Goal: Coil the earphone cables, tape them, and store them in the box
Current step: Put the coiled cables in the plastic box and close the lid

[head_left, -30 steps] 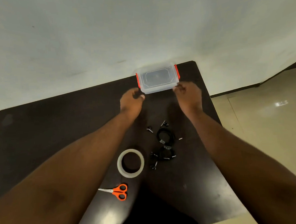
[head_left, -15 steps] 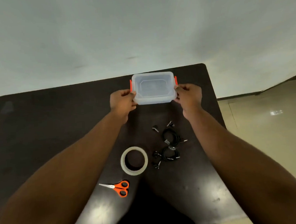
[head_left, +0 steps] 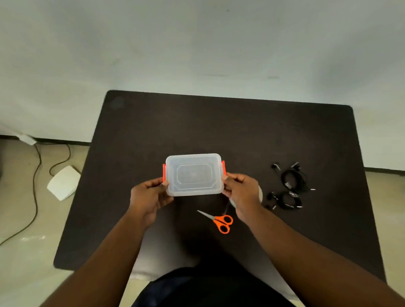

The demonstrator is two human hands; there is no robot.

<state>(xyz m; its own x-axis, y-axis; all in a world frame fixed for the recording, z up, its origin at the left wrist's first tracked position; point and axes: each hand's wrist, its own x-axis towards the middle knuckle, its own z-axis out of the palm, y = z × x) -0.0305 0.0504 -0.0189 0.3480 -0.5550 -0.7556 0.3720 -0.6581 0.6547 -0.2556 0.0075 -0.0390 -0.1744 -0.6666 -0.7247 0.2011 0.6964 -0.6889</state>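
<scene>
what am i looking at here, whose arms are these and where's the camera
There is no machine here: the arms belong to a person, and the camera sits on their head, looking forward and down. The left hand and right hand grip a clear plastic box with orange clips, its lid on. On the dark table lie orange scissors and two black coiled earphone cables to the right. A tape roll is mostly hidden behind the right hand.
</scene>
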